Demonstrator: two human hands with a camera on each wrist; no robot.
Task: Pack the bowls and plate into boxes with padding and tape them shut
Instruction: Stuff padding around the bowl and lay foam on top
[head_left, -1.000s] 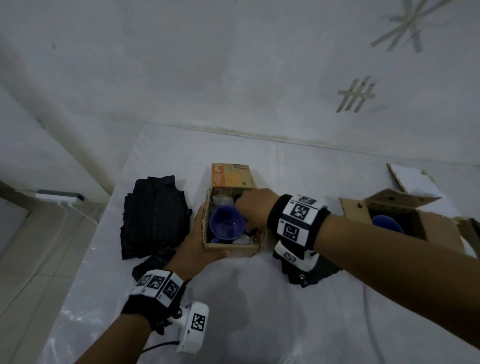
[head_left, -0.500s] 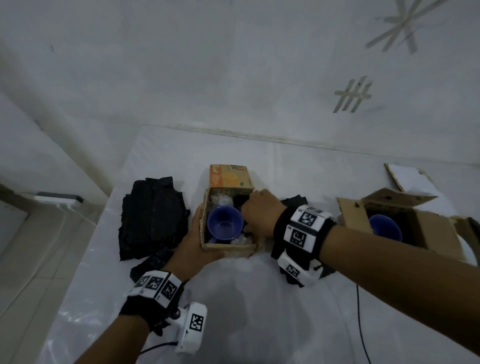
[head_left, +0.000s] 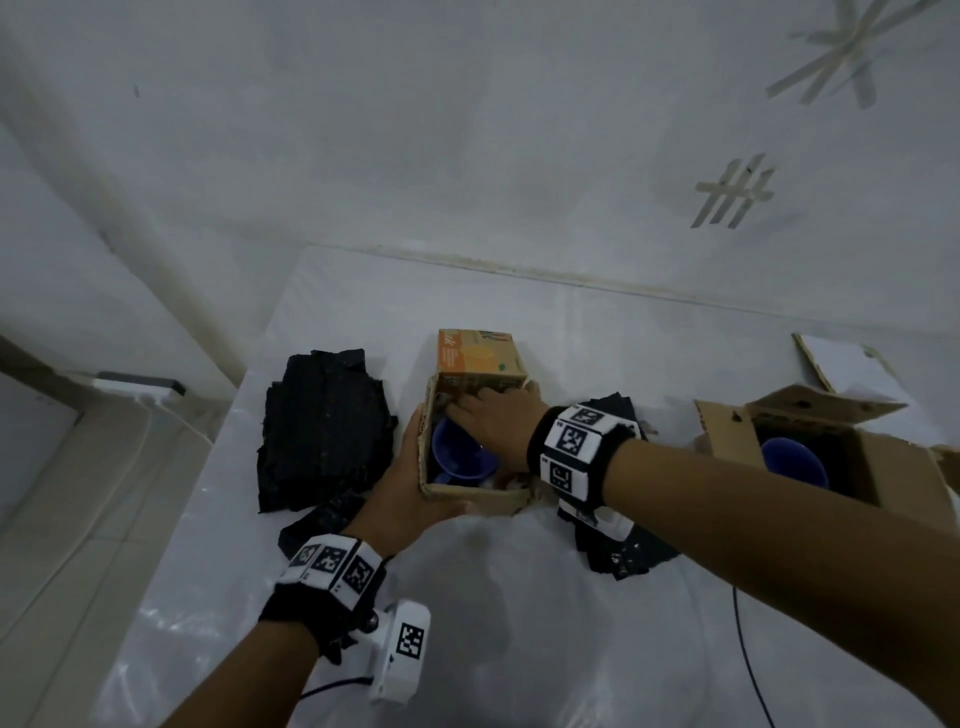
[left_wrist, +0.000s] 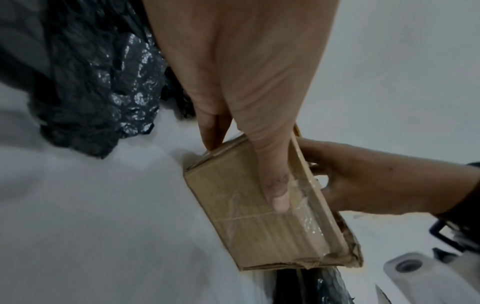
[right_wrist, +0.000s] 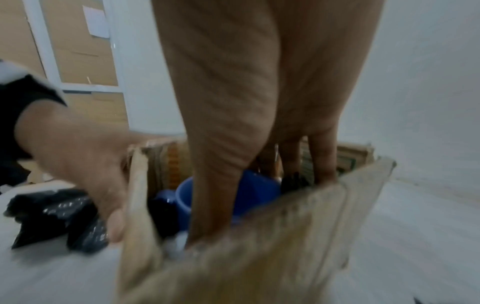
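Since the earlier frame the right hand (head_left: 498, 423) has slid from the small box's (head_left: 470, 496) right rim deeper across its mouth, toward the far-left corner at 11 o'clock, covering more of the blue bowl (head_left: 457, 460) that sits inside. Its fingers (right_wrist: 322, 164) reach straight down between bowl and cardboard wall, where dark padding shows, so the likely aim is to tuck padding into the gaps; whether they pinch any of it I cannot tell. The left hand (head_left: 410, 493) braces the box from 8 o'clock, its thumb flat along the near wall and its fingers (left_wrist: 210, 131) laid against the left side, relaxed rather than clenched, probably to stop the light carton from sliding on the worktop (head_left: 519, 623). Black bubble wrap (head_left: 322, 426) lies heaped at 9 o'clock, within easy reach. A second open box (head_left: 883, 467) at 3 o'clock holds another blue bowl (head_left: 792, 457), untaped.
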